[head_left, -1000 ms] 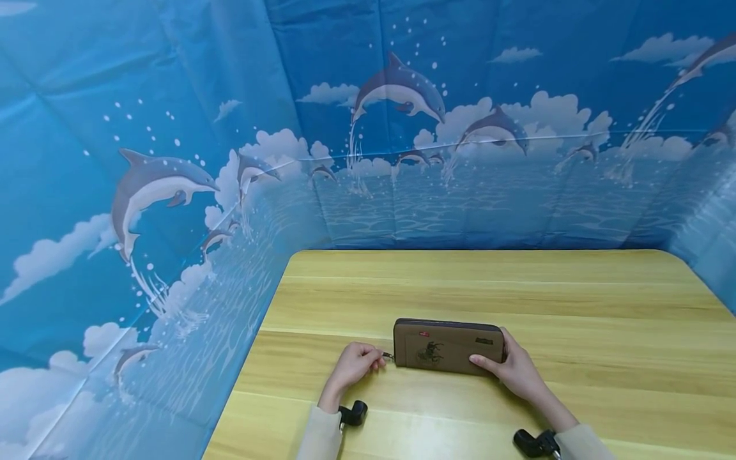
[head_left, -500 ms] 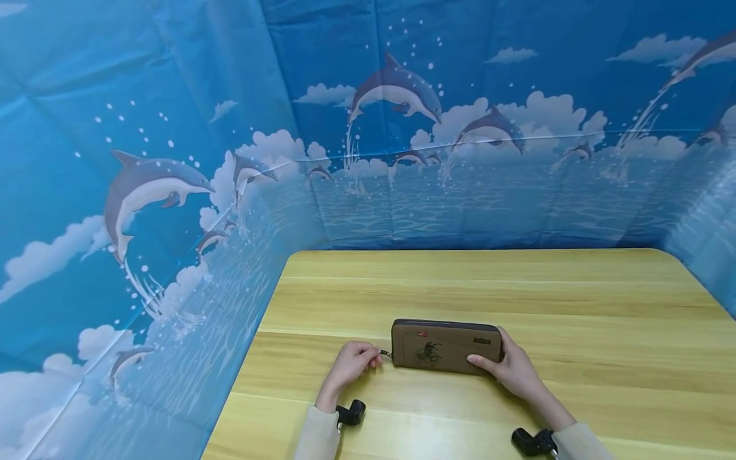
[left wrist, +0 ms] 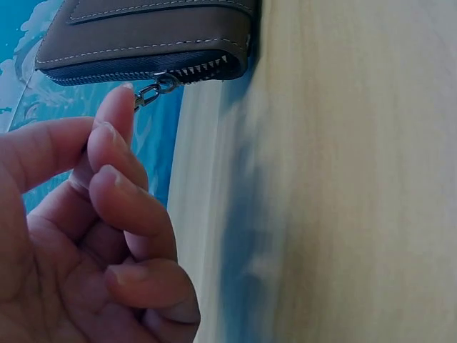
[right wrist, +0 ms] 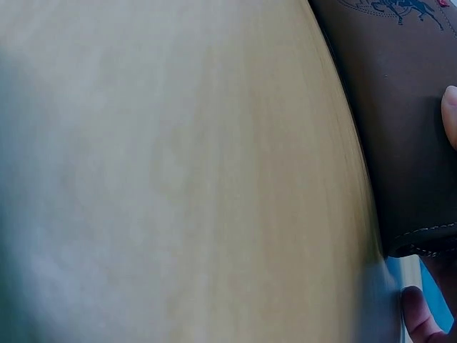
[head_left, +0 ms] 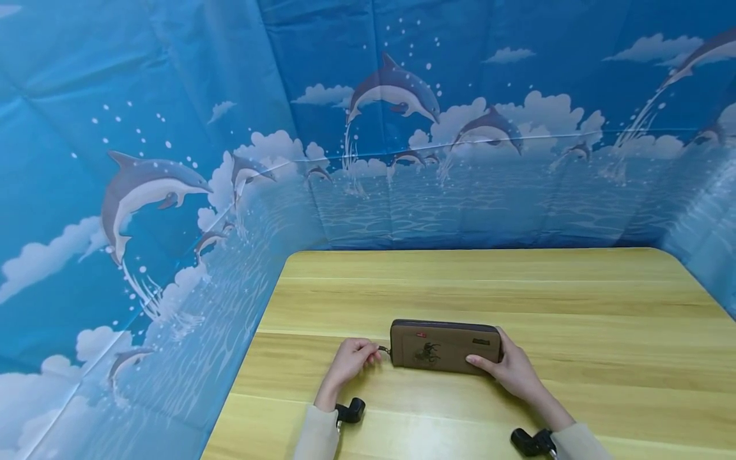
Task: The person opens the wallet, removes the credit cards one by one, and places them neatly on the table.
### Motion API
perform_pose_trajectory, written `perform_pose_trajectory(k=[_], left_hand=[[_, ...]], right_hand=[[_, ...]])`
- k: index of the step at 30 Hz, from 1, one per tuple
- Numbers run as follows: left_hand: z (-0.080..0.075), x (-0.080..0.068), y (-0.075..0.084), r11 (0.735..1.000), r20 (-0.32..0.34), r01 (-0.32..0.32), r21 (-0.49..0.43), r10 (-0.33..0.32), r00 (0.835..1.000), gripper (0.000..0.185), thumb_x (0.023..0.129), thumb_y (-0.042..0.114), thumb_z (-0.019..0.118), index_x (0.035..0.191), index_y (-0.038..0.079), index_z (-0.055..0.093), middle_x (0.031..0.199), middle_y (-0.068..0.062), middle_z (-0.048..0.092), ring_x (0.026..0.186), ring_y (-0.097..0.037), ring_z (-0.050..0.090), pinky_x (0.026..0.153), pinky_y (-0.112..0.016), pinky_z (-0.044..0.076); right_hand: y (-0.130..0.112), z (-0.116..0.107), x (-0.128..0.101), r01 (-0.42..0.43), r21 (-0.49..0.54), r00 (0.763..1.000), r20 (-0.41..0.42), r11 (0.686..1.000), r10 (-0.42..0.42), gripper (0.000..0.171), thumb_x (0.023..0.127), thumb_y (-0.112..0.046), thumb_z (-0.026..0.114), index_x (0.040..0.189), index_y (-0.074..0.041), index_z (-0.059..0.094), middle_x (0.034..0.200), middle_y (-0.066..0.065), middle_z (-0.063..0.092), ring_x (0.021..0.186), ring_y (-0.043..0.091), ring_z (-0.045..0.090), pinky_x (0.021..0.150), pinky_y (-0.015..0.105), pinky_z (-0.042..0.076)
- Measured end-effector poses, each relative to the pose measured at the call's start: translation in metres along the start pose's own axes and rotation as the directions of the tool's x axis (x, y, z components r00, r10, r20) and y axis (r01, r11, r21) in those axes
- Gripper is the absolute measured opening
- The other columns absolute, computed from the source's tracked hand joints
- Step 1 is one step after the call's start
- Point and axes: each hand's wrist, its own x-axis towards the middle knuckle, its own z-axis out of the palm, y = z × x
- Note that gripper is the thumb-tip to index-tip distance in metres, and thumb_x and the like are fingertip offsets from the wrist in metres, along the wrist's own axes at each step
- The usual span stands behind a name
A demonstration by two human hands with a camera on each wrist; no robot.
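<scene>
While the right hand (head_left: 515,370) grips the wallet (head_left: 451,358) well in from the far and left edges of the table (head_left: 489,281), fingers parted round one end, the left hand (head_left: 347,363), fingers curled, pinches the zip pull (left wrist: 147,96).

The head view looks forward and down across the counter (head_left: 552,294) to the far backdrop (head_left: 489,207). The left and right wrist views, taken close in, cover the respective ends of the wallet (head_left: 454,348), which the head view shares.
</scene>
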Motion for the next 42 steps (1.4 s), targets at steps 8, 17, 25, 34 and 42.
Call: perform_pose_trajectory(k=[8, 17, 25, 34, 42], left_hand=[[-0.001, 0.003, 0.002, 1.0, -0.005, -0.016, 0.012, 0.016, 1.0, 0.032, 0.095, 0.016, 0.056, 0.073, -0.003, 0.068, 0.063, -0.005, 0.057, 0.048, -0.008, 0.04, 0.041, -0.02, 0.03], [0.0, 0.006, 0.006, 1.0, -0.023, -0.004, -0.009, 0.004, 1.0, 0.031, 0.095, 0.017, 0.057, 0.072, -0.001, 0.068, 0.062, -0.003, 0.057, 0.047, -0.007, 0.039, 0.04, -0.019, 0.029], [0.003, 0.004, 0.011, 1.0, -0.04, -0.023, -0.02, 0.022, 0.999, 0.034, 0.095, 0.012, 0.056, 0.073, -0.013, 0.063, 0.075, -0.026, 0.064, 0.05, -0.007, 0.039, 0.044, -0.018, 0.029], [-0.004, -0.01, 0.052, 0.999, -0.02, -0.051, -0.003, 0.051, 0.998, 0.032, 0.096, 0.007, 0.053, 0.077, -0.019, 0.061, 0.08, -0.034, 0.061, 0.061, -0.019, 0.049, 0.055, -0.019, 0.037], [-0.009, -0.006, 0.065, 0.998, -0.022, -0.069, 0.002, 0.069, 0.997, 0.03, 0.095, 0.004, 0.053, 0.078, -0.019, 0.062, 0.063, 0.001, 0.057, 0.061, -0.02, 0.046, 0.054, -0.019, 0.035]], right_hand=[[-0.001, 0.001, 0.0, -0.008, 0.004, 1.0, 0.006, 1.0, 0.008, 0.065, 0.08, -0.037, 0.076, 0.128, -0.006, 0.045, 0.097, 0.005, 0.063, 0.088, 0.022, 0.059, 0.074, 0.041, 0.048], [0.001, 0.0, 0.0, -0.007, 0.009, 1.0, 0.016, 1.0, 0.007, 0.061, 0.081, -0.037, 0.076, 0.126, -0.007, 0.048, 0.095, 0.002, 0.065, 0.085, 0.019, 0.059, 0.072, 0.037, 0.048], [0.002, 0.001, -0.002, -0.006, -0.006, 1.0, 0.009, 1.0, 0.006, 0.05, 0.08, -0.037, 0.076, 0.117, -0.011, 0.055, 0.088, -0.002, 0.065, 0.08, 0.017, 0.059, 0.068, 0.033, 0.047], [0.001, -0.001, -0.001, 0.005, -0.014, 1.0, 0.018, 1.0, -0.005, 0.049, 0.081, -0.036, 0.076, 0.117, -0.01, 0.054, 0.09, -0.001, 0.065, 0.083, 0.018, 0.06, 0.07, 0.035, 0.047], [0.0, 0.0, -0.002, 0.004, -0.017, 1.0, 0.021, 1.0, -0.003, 0.05, 0.082, -0.037, 0.075, 0.118, -0.009, 0.054, 0.092, 0.0, 0.066, 0.083, 0.018, 0.06, 0.069, 0.035, 0.048]])
